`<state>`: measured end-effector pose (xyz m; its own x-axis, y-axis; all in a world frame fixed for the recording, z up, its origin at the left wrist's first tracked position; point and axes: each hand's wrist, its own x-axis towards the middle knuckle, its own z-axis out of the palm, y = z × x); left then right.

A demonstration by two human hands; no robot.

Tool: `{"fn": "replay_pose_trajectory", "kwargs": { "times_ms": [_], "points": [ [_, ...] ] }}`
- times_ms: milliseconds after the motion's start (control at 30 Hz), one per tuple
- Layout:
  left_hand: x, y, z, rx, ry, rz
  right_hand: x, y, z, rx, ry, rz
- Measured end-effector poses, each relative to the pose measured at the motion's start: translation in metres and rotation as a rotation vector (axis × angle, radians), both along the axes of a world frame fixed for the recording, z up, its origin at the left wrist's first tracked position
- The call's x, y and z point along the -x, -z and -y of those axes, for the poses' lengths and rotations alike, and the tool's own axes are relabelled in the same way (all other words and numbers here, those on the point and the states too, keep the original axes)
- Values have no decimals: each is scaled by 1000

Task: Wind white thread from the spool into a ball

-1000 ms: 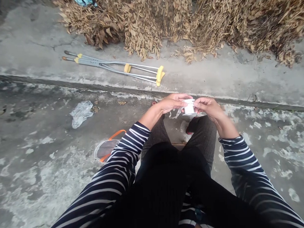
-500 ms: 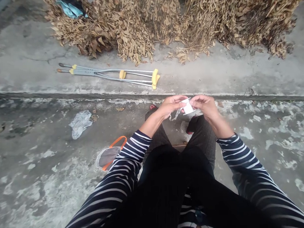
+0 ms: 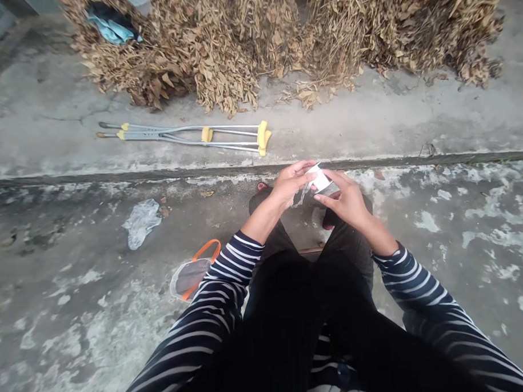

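Observation:
A small white spool of what looks like medical tape (image 3: pixel 321 179) is in front of my knees, with a rim at each end. My left hand (image 3: pixel 290 183) is closed on its left side, thumb on top. A thin pale strip (image 3: pixel 303 194) dangles below those fingers. To the right of the spool, my right hand (image 3: pixel 346 199) has its thumb and fingers spread apart. Its forefinger reaches the spool's right side, while the thumb lies just under the lower rim; whether the thumb touches is unclear.
A pair of crutches (image 3: pixel 186 134) with yellow pads lies on the raised concrete ledge (image 3: pixel 349 124). Dried leafy stalks (image 3: pixel 222 54) are heaped behind, with a blue and black cloth (image 3: pixel 112 27) on them. Left of me are a crumpled clear plastic bag (image 3: pixel 142 223) and an orange-strapped mesh item (image 3: pixel 191 277).
My right hand has gone from a pinch at the spool's upper right to spread fingers lower down. The spool has tilted slightly in my left hand. The whole view has shifted a little.

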<state>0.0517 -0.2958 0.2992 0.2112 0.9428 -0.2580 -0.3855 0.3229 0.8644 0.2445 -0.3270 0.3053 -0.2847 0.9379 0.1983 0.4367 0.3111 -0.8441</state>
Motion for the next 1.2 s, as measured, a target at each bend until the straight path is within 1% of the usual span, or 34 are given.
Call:
{"fn": "replay_pose_trajectory", "kwargs": {
  "times_ms": [100,267,367,467,567,767,900,1000,1100,1200],
  "points": [
    [-5,-2,3,20,-22,-18,5,11,4,-48,60,-4],
    [-12,1,6,42,-99,-10,17,21,10,-139,196,113],
    [-14,3,6,46,-109,-16,23,26,12,-156,273,57],
    [-14,3,7,15,-84,-18,22,27,11,-122,295,-60],
    [-12,3,9,-7,-34,-48,16,24,6,13,263,-221],
    [0,4,18,20,179,-183,-2,15,-4,356,161,-581],
    [7,6,24,19,262,-207,-8,10,-4,541,114,-727],
    [6,8,24,-2,238,-179,-6,11,-1,682,76,-808],
    [3,9,22,-8,197,-166,0,17,3,822,59,-895],
    [3,10,21,11,220,-167,4,24,6,909,74,-999]
  ]
}}
